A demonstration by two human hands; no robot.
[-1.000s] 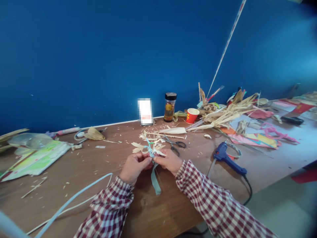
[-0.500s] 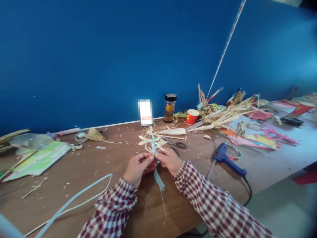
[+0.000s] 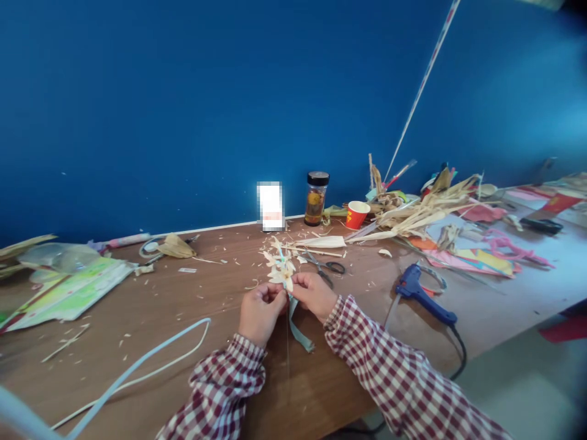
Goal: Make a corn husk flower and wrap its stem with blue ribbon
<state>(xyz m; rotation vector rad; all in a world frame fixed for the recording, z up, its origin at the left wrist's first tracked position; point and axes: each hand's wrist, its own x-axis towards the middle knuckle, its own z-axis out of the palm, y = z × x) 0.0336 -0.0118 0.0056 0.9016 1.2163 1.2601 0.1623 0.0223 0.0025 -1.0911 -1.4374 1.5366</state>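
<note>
Between my hands is a handmade flower (image 3: 283,274) with pale, husk-like petals and a light-blue wrapped stem. My left hand (image 3: 260,313) pinches the stem just below the petals, thumb against fingers. From the other side my right hand (image 3: 313,296) grips the same spot, its fingertips close to the lowest petals. A light-blue strip (image 3: 300,333) hangs down from under my fingers, and a thin wire-like strand drops beside it. My fingers hide most of the stem. Just beyond my right hand lie scissors (image 3: 335,267) with dark handles.
A blue glue gun (image 3: 424,293) lies to the right with its cord over the table edge. Behind are a dark-lidded jar (image 3: 315,200), a red paper cup (image 3: 356,216) and a heap of dry husks (image 3: 408,217). A pale-blue cable (image 3: 142,360) loops at front left. Scraps litter the tabletop.
The flower has turned, so a full bloom now faces me. The light-blue strip has swung to the right, and my left hand has shifted slightly right.
</note>
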